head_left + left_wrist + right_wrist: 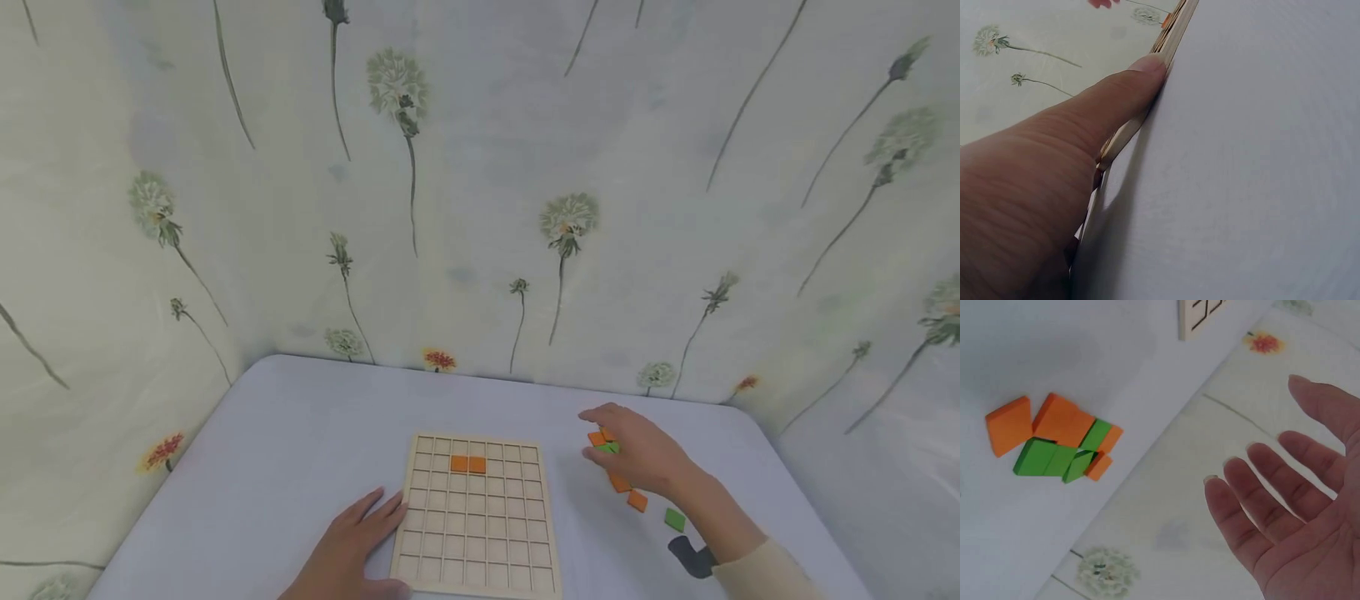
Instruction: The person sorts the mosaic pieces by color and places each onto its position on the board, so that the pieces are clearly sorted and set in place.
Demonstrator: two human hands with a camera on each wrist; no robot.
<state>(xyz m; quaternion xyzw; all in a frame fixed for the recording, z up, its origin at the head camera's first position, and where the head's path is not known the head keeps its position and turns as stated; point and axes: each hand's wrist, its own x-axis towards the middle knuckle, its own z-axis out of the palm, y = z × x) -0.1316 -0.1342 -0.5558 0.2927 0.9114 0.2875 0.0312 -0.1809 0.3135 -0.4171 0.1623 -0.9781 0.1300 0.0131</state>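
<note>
Orange and green tiles point(1063, 428) lie loosely clustered on the white table point(315, 425), right of a wooden grid board point(477, 525); they look light and stiff, perhaps slick, and best pinched by opposite edges. A person's right hand point(641, 448) hangs above them, thumb and fingers parted, gripping nothing. In the board's second row from the far edge, two orange tiles point(460, 463) sit side by side. The left hand point(348, 540), fingers spread, touches the board's left side. Beyond rises a flowered backdrop point(480, 167).
</note>
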